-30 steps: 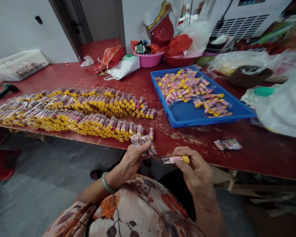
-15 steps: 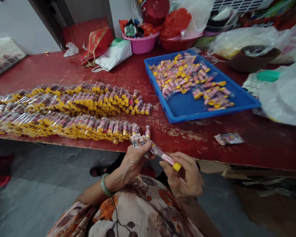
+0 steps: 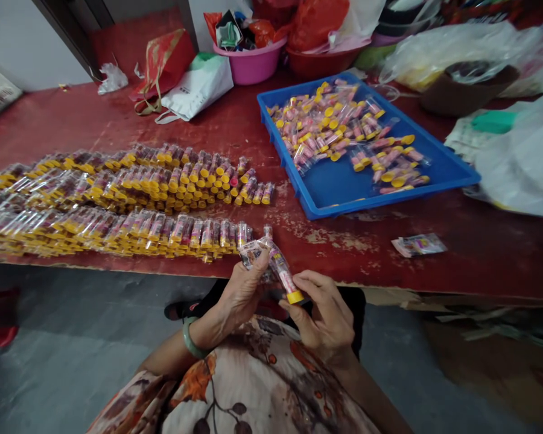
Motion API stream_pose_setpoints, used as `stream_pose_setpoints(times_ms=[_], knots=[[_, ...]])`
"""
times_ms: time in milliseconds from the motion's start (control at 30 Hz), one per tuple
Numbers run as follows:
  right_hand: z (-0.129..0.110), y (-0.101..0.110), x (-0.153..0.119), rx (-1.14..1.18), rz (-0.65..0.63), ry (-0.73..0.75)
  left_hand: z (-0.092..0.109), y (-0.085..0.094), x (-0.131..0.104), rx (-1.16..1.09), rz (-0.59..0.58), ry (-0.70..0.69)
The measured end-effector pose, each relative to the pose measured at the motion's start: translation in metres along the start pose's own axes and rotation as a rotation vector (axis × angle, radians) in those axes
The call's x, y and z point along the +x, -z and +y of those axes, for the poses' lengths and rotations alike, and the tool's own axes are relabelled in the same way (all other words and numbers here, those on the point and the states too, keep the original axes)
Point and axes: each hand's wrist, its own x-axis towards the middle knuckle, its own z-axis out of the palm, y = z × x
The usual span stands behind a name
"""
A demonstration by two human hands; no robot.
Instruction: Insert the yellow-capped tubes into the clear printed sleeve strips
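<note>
So the right hand (image 3: 321,316) has its fingers closed lightly round the yellow-capped end of a tube (image 3: 284,274), probably so the other end is free to point at eleven o'clock, towards the left hand (image 3: 243,290). That one's fingers are pinched together, thumb over some printed packets (image 3: 252,252), likely so they don't slip; can't tell if the tube is inside one or just against it. Blue tray (image 3: 328,193) sits at one o'clock, presumably for easy reach, stacked rows (image 3: 158,226) at ten on the table (image 3: 362,259). Tube's slim, see-through, shiny, pinkish-white inside, cap facing five
</note>
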Motion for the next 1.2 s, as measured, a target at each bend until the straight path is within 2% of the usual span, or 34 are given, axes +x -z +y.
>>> stream_pose_setpoints(times_ms=[167,267,367,500,733,967,1200], knots=[[0.001,-0.005,0.006,0.001,0.047,0.027,-0.002,0.003,-0.002,0.041,-0.081,0.027],[0.004,-0.005,0.013,0.006,0.080,-0.108,-0.005,0.006,-0.004,0.091,-0.143,0.099],[0.005,-0.003,0.023,0.054,0.026,-0.242,-0.008,0.006,-0.007,0.130,-0.206,0.165],[0.002,-0.001,0.030,0.030,0.007,-0.268,-0.008,0.004,-0.008,0.121,-0.231,0.121],[-0.011,0.013,0.028,0.081,-0.031,-0.123,-0.010,0.004,-0.005,0.085,-0.325,0.118],[-0.014,0.008,0.018,-0.008,0.130,0.030,-0.012,0.003,-0.006,0.143,-0.259,0.099],[-0.011,0.003,0.013,-0.074,0.187,0.090,-0.011,0.003,-0.009,0.147,-0.309,0.087]])
